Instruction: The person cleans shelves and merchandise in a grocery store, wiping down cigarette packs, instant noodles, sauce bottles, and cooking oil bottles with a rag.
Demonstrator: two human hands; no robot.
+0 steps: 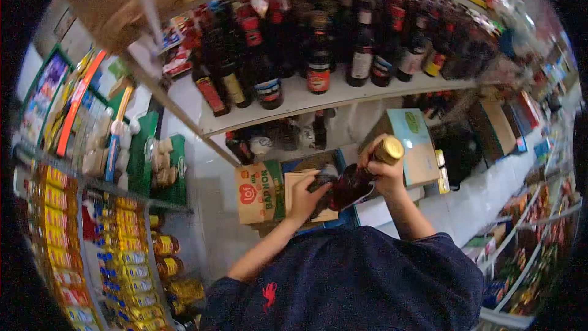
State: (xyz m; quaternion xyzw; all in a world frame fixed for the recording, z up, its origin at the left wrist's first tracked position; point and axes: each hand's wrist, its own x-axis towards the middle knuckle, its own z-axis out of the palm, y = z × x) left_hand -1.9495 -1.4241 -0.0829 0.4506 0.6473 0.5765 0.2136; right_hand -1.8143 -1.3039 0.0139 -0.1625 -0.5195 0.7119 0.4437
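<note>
A dark red glass bottle (351, 187) lies slantwise in front of my chest, its gold cap (390, 147) up and to the right. My right hand (384, 168) is closed around its neck, just below the cap. At the bottle's lower end my left hand (304, 195) is closed on a dark grey, soft-looking bundle (326, 179), pressed against or close beside the glass. Blur hides whether the bundle is cloth. Below both hands stands an open carton (294, 187) with blue edges.
A white shelf (288, 110) packed with dark bottles (318, 55) runs across ahead of me. A printed cardboard box (257, 193) and a pale green-topped box (407, 147) stand beneath it. Racks of yellow oil bottles (131, 257) are at left, packets (527, 257) at right.
</note>
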